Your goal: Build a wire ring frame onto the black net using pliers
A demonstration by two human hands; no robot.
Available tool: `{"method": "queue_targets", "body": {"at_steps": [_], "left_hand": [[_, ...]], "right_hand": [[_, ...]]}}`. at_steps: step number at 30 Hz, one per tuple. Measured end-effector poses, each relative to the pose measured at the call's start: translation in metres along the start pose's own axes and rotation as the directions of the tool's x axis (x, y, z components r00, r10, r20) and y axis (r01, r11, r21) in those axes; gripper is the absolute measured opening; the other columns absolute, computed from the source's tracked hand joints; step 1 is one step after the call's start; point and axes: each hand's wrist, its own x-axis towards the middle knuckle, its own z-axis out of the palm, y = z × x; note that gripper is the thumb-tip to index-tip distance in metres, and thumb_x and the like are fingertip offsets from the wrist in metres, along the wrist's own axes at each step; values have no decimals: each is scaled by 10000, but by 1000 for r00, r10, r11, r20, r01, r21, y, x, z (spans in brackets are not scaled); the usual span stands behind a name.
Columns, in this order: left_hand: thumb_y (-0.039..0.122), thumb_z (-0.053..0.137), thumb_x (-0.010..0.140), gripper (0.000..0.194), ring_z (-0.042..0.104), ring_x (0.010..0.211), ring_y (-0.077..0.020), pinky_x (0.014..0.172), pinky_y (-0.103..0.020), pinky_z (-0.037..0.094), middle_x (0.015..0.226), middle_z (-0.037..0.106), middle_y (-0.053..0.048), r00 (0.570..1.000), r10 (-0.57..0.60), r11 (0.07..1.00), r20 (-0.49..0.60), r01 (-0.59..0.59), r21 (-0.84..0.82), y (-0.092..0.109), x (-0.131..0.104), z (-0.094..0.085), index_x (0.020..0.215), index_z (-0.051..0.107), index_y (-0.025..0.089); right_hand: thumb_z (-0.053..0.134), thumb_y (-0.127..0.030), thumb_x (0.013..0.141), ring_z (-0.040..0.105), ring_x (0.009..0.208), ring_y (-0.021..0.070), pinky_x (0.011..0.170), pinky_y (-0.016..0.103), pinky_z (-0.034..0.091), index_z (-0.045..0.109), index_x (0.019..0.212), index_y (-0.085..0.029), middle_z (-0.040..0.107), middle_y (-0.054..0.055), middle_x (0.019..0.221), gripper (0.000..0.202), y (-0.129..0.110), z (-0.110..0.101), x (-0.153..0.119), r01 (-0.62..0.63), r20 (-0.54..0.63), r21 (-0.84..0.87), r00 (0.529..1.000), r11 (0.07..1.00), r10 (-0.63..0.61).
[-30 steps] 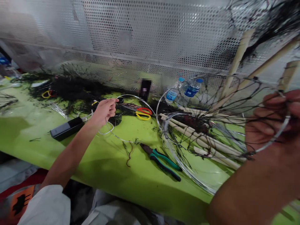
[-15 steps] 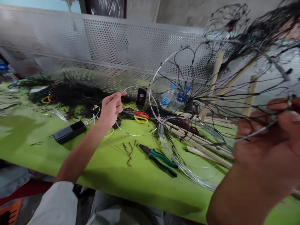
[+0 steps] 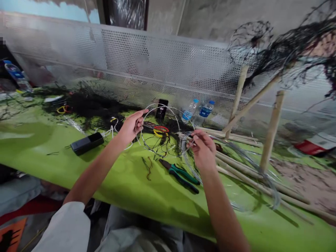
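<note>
My left hand [image 3: 133, 126] pinches the left side of a thin wire hoop [image 3: 179, 120] held above the green table. Dark netting [image 3: 164, 145] hangs at the lower part of the hoop. To the right, the fingers of my right hand [image 3: 201, 145] are closed on a thin wire end near the hoop. Below and between the hands lie green-handled pliers [image 3: 181, 176] and a few short brown twigs [image 3: 149, 168]. Behind the hoop are scissors with red and yellow handles [image 3: 160, 130].
Two water bottles [image 3: 189, 111] [image 3: 206, 111] stand before a perforated metal panel [image 3: 162, 66]. Bamboo sticks [image 3: 241, 175] lie and stand at right, under dark netting [image 3: 288, 42]. A black power bank [image 3: 86, 142] and a dark pile [image 3: 91, 105] are at left.
My right hand has moved left and down from the right edge, close to my left hand. The netting that stretched across the right side now hangs small between the hands.
</note>
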Motion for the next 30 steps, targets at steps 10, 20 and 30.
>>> {"method": "queue_targets", "body": {"at_steps": [10,20,30], "left_hand": [[345,631,1033,223,702,781,-134,686,-266,599,989,723,-50,997,14,991,-72,-4,134,-12,-1,-15,1128,696,154],[391,704,990,228,380,426,-23,393,-163,289,627,471,64,986,164,975,-7,-161,151,-2,-4,6,946,721,168],[412,731,979,274,208,427,-14,374,-150,194,604,282,87,935,353,931,29,-354,94,40,-22,28,857,720,166]], "right_hand": [[685,-374,1024,699,1110,251,928,461,617,642,1339,-183,669,105,1334,371,88,4,26,-146,7,-187,989,971,150],[682,-372,1027,700,1106,248,924,458,619,640,1345,-186,669,105,1336,371,97,23,59,-77,-17,-356,997,931,76],[741,-240,838,666,669,195,755,404,611,346,1573,-301,730,-37,831,836,32,43,89,220,130,-461,975,860,-180]]}}
